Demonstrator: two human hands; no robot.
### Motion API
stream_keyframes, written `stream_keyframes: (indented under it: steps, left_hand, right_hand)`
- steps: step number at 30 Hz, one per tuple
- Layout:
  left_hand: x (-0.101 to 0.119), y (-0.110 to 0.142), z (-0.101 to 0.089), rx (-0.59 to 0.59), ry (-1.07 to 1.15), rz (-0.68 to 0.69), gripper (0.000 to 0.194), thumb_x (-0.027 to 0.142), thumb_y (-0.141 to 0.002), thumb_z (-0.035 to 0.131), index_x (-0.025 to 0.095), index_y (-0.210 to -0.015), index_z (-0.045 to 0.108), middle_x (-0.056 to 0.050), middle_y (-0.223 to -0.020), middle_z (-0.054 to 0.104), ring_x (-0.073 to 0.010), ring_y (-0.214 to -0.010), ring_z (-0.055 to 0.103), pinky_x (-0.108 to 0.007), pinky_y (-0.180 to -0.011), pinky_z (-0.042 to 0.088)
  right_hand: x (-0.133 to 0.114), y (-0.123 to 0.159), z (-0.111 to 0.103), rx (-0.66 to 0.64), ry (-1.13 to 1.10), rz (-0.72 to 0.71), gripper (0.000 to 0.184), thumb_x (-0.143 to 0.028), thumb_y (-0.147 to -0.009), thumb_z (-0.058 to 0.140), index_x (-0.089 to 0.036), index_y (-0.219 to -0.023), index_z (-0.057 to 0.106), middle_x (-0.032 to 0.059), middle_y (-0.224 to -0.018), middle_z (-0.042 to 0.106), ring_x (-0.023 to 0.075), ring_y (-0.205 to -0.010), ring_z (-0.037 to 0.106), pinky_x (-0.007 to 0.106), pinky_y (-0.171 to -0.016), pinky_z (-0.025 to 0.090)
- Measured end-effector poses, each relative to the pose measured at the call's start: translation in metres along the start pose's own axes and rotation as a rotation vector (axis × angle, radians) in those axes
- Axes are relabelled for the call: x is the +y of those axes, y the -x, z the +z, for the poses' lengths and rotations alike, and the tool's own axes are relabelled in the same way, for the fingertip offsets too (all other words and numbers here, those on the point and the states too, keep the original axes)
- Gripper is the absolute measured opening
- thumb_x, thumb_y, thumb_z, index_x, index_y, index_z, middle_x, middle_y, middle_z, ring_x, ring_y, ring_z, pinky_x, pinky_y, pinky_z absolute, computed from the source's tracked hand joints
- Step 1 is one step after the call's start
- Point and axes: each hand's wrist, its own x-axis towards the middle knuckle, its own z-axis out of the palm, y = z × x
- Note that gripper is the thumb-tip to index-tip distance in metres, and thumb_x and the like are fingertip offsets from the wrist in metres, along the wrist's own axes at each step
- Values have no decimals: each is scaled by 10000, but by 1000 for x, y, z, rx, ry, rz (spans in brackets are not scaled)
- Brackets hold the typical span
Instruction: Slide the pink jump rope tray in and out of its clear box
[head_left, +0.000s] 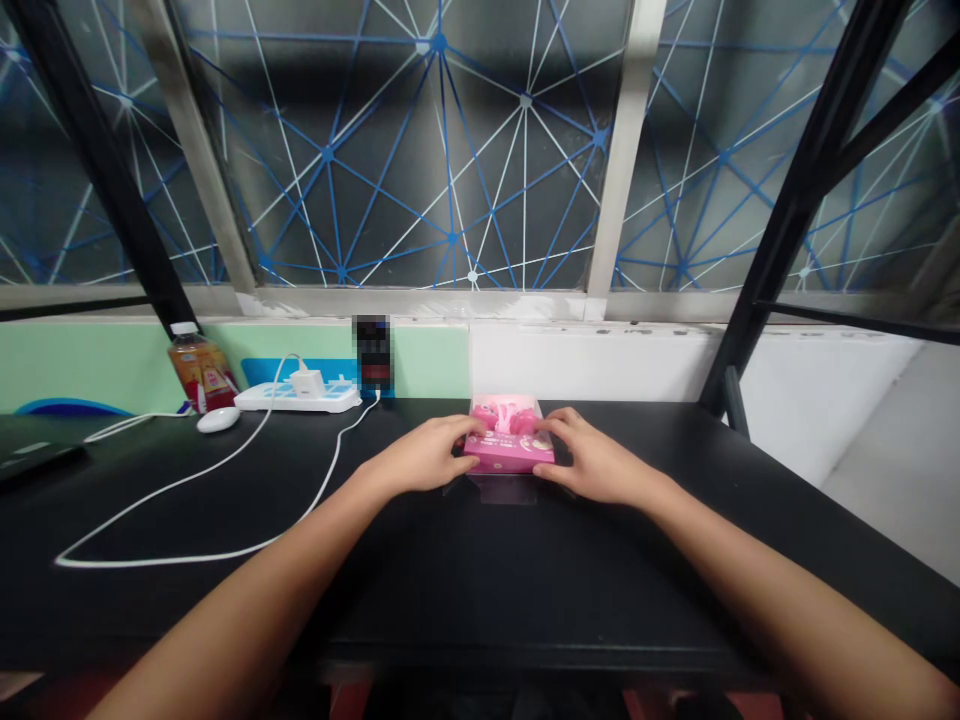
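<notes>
A small pink box (501, 456) with a clear window rests on the black desk, and pink items (506, 418) show inside it. My left hand (431, 453) grips the box's left side, thumb low at the front corner and fingers higher up. From the opposite side my right hand (589, 458) holds it the same way, its thumb at the lower right corner. What exactly the pink items are, I cannot make out.
On the left of the black desk (525, 580) stand a drink bottle (201, 370), a white mouse (218, 420), a white power strip (300, 399) with a plugged-in charger (307, 384), and a looping white cable (150, 563). A blurred-out phone-like device (374, 355) leans at the wall. Black frame posts (780, 240) flank the desk.
</notes>
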Motion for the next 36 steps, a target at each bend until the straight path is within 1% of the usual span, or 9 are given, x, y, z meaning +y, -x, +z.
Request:
stream_keyframes:
  steps: [2, 5, 10, 14, 18, 22, 26, 30, 36]
  left_hand:
    - [-1, 1, 0, 18, -3, -28, 366, 332, -828, 610, 258, -1186, 597, -62, -1207, 580, -197, -935, 611, -303, -826, 460]
    - [-1, 1, 1, 11, -9, -107, 325, 356, -845, 571, 261, -1154, 607, -10, -891, 623, -153, -714, 606, -264, -705, 449]
    - [1, 0, 4, -22, 97, -171, 283, 299, -865, 479, 256, -1122, 589, 59, -604, 589, -130, -546, 594, -228, -580, 414]
    - [-1, 3, -7, -143, 227, -206, 395, 263, -834, 465, 245, -1220, 545, 45, -650, 653, -130, -534, 613, -232, -569, 443]
    - [-6, 5, -16, -236, 271, -142, 517, 211, -761, 543, 239, -1277, 518, 15, -803, 706, -147, -683, 645, -237, -639, 463]
    - [-3, 2, -7, -65, 63, -103, 331, 287, -809, 575, 240, -1135, 600, 38, -677, 623, -141, -611, 575, -244, -610, 413]
    - [3, 4, 2, 46, -101, -72, 329, 315, -831, 582, 260, -1154, 604, -7, -843, 616, -169, -732, 594, -272, -688, 438]
    - [2, 6, 1, 89, -62, 8, 376, 265, -801, 615, 263, -1175, 582, -57, -1341, 483, -224, -1105, 567, -327, -948, 427]
    - [-8, 2, 7, 67, 33, 9, 256, 225, -835, 579, 234, -1090, 565, -32, -1156, 623, -208, -1024, 604, -321, -881, 469]
  right_hand:
    - [1, -1, -1, -13, 17, 36, 441, -393, -829, 646, -224, -1230, 579, 73, -1022, 582, 205, -874, 605, 364, -815, 488]
    - [0, -3, 1, -24, -71, 102, 349, -363, -856, 602, -207, -1167, 615, 20, -785, 632, 174, -668, 604, 310, -652, 473]
    - [-3, -2, 4, -15, -222, 182, 281, -374, -856, 596, -208, -1078, 639, -14, -665, 640, 165, -602, 616, 284, -599, 458]
    - [1, -2, -4, -144, -398, 239, 365, -340, -880, 556, -186, -1210, 570, -15, -677, 630, 155, -592, 627, 282, -590, 483]
    - [6, -4, -13, -332, -486, 138, 538, -264, -843, 598, -189, -1355, 450, 4, -824, 647, 143, -662, 622, 282, -623, 502]
    - [2, -3, -8, -127, -127, 31, 355, -306, -854, 608, -187, -1187, 583, 8, -786, 603, 162, -677, 589, 324, -671, 492]
    - [-7, -1, -2, 37, 120, -102, 308, -301, -855, 611, -185, -1140, 601, 111, -1128, 543, 230, -988, 586, 397, -876, 490]
    - [-13, -2, 0, 30, 132, -238, 228, -203, -876, 548, -171, -1101, 567, 131, -1248, 498, 227, -1047, 581, 385, -889, 511]
    - [-16, -6, 6, -25, 212, -293, 171, -157, -921, 447, -176, -969, 610, 131, -1355, 510, 271, -1260, 484, 437, -1014, 454]
